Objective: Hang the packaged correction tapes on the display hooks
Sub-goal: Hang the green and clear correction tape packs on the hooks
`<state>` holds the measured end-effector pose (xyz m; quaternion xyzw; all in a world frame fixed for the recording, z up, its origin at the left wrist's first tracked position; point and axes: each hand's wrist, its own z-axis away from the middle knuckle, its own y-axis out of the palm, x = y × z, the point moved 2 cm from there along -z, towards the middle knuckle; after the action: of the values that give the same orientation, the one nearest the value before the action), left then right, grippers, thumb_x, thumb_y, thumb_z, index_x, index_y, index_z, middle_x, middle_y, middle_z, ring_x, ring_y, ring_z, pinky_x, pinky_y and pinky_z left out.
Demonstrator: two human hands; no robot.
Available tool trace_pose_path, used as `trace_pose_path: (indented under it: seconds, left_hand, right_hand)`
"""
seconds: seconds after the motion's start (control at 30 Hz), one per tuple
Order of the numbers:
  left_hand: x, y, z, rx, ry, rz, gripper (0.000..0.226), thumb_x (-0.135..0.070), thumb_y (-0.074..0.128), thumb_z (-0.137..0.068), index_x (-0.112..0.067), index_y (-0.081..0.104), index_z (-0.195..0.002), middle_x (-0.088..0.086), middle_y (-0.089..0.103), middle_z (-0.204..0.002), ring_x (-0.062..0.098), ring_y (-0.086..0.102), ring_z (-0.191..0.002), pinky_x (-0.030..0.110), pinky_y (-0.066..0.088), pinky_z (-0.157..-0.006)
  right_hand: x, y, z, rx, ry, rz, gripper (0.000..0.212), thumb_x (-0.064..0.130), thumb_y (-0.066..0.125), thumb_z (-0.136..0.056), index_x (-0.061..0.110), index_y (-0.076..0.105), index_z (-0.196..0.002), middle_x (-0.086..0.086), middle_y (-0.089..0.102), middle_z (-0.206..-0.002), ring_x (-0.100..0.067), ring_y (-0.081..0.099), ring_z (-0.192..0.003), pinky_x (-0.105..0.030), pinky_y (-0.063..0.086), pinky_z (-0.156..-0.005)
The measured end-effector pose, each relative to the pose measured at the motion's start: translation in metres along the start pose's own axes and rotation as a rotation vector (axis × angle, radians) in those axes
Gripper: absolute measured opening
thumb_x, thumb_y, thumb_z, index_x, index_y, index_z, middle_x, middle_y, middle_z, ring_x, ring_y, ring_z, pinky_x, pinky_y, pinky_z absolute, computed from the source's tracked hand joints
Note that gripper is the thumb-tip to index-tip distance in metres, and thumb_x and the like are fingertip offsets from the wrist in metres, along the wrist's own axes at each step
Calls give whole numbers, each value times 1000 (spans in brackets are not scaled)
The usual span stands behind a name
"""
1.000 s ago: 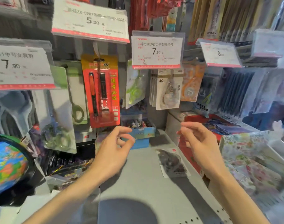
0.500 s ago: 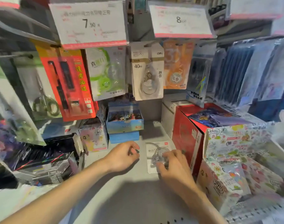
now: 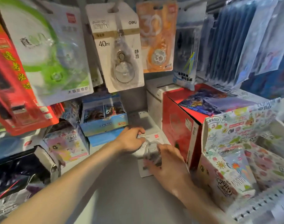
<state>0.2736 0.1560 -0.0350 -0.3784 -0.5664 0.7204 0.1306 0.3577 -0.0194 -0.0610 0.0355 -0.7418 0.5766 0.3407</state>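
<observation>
Overhead, carded packs hung from hooks across the top of the view, faces outward so shoppers could read them: a green pack (image 3: 45, 50) at 10 o'clock, a white 40m pack (image 3: 117, 46) at 12 o'clock, an orange pack (image 3: 155, 38) just right of it. Below them the grey shelf (image 3: 121, 191) ran toward the back wall, hemmed by a red box (image 3: 180, 126) at 3 o'clock and a blue box (image 3: 104, 120) at 11 o'clock, which left only a narrow lane for both arms. One correction tape (image 3: 151, 156) lay flat on the shelf near centre, not yet hung, its card top pointing away. The right hand (image 3: 168, 164) covered its near half, fingers curled over the clear blister, probably to lift it. The left hand (image 3: 131, 139), at the pack's 10 o'clock corner, had its fingers bent onto the card's top edge; whether they pinched it or merely steadied it could not be told.
</observation>
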Motion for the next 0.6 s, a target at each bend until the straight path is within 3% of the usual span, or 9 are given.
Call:
trace_pose_path:
  seconds: [0.07,0.2,0.37,0.47,0.53,0.6]
  left_hand:
    - [0,1,-7,15,17,15,32,-36,56,-99,-28,62,-129,-17,57,-89,18,55,-105,25,37,-86]
    - [-6,1,-16,64,29,81,20,-30,55,-99,-26,67,-115,-18,61,-82,13,58,-88,23,42,-80]
    - [-7,-1,-22,117,-4,149,20,-23,55,-98,-22,65,-115,-4,65,-107,17,58,-101,25,42,-85]
    - [-10,-3,-23,144,26,149,5,-16,56,-97,-21,58,-96,1,56,-92,19,47,-84,25,36,-71]
    - [-12,-5,-21,153,40,167,10,-13,57,-96,-21,51,-94,5,50,-89,18,41,-81,27,35,-63]
    - [-12,-8,-19,147,31,220,8,-15,59,-97,-21,53,-96,4,53,-93,19,45,-83,25,39,-66]
  right_hand:
    - [-1,-1,0,-7,-6,-16,60,66,58,-90,33,51,-140,10,55,-138,-14,46,-133,-31,41,-110]
    - [1,-3,1,-44,-4,-54,45,59,66,-89,34,58,-126,13,58,-125,-11,50,-123,-29,43,-103]
    - [-3,-1,2,-37,0,-108,58,57,67,-89,36,49,-140,19,48,-138,-5,36,-133,-13,27,-98]
    - [-4,0,3,-78,-31,-167,61,51,74,-87,32,52,-142,19,50,-137,-5,38,-131,-8,22,-95]
    - [-5,0,3,-93,-44,-190,62,46,78,-86,29,55,-141,16,53,-137,-6,41,-128,-10,26,-100]
    - [-5,-1,3,-102,-39,-225,60,42,80,-84,31,56,-138,16,53,-133,-7,44,-126,-14,30,-102]
